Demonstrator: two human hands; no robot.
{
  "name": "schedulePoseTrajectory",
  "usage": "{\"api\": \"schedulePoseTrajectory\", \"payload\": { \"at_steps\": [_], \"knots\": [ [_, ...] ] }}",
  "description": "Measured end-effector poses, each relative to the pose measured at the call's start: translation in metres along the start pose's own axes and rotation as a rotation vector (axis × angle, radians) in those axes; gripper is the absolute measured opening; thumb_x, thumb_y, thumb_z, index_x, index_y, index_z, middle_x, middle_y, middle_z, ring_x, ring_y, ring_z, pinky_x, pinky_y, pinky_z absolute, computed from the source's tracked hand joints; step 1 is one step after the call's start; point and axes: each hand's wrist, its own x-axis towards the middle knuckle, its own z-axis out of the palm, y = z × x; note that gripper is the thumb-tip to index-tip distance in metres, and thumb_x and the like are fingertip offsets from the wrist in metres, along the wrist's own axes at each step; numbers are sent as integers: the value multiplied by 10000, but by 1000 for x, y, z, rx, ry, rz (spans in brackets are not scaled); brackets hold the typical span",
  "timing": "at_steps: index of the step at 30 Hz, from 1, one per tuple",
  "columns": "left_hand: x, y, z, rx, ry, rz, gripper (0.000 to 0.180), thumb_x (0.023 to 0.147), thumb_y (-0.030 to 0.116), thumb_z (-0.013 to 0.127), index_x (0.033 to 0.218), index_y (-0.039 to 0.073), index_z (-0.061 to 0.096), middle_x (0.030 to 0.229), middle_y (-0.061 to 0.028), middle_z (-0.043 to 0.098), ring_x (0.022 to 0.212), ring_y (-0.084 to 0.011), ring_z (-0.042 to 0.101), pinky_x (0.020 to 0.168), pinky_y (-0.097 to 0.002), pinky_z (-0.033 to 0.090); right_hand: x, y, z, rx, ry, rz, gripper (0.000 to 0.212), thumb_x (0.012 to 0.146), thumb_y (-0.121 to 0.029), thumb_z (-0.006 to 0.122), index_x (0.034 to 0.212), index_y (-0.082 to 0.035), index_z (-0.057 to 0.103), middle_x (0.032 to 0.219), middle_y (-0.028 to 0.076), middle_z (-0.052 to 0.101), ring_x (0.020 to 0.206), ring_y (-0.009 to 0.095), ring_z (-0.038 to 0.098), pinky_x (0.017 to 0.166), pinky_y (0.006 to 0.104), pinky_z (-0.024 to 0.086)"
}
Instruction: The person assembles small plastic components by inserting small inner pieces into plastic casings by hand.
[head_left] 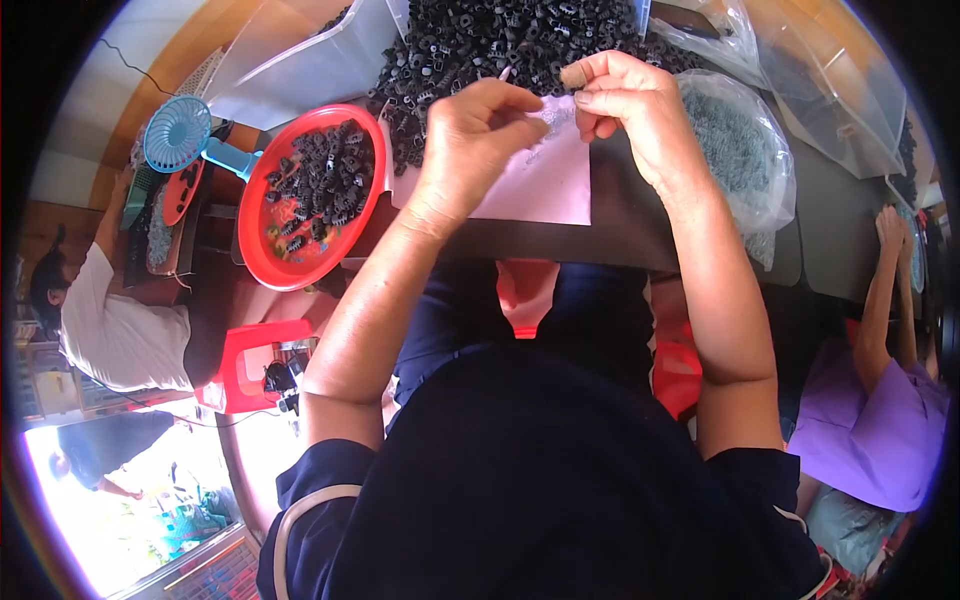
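Note:
My left hand (478, 140) hovers over a pink sheet (545, 195) on the table, its fingers curled in and pressed together. Whatever it grips is too small or hidden to name. Beside it on the right, my right hand (640, 115) pinches thumb against fingers, and any piece there cannot be made out. A tan wrap covers one of its fingertips. Between the hands, tiny silvery pieces (538, 150) lie scattered on the sheet. Just beyond is a big heap of small black plastic parts (480, 45), toothed like hair claw clips.
A red basin (262, 262) of black toothed clips stands left, near a blue fan (180, 135). Right of my hands sits a clear bag (735, 140) of small grey-silver pieces. Clear plastic bins (310, 60) flank the heap. Other people (130, 320) work at both sides.

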Motion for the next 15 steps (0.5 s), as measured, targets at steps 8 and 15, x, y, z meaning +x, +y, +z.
{"api": "schedulePoseTrajectory", "payload": {
  "at_steps": [8,15],
  "knots": [
    [16,5,16,-72,-41,-51,130,869,111,699,905,-11,675,744,-22,652,634,-62,568,539,-199,437,-1,-2,5,48,-14,-24,162,865,-78,636,1012,-12,658,803,49,673,676,112,611,621,229,439],
    [25,14,11,-396,-22,-266,120,880,82,647,842,-32,660,701,-69,643,562,-102,562,454,-222,395,-1,-5,7,141,-2,-121,161,848,-18,653,1005,5,681,865,60,690,792,118,641,769,262,518]
  ]
}}
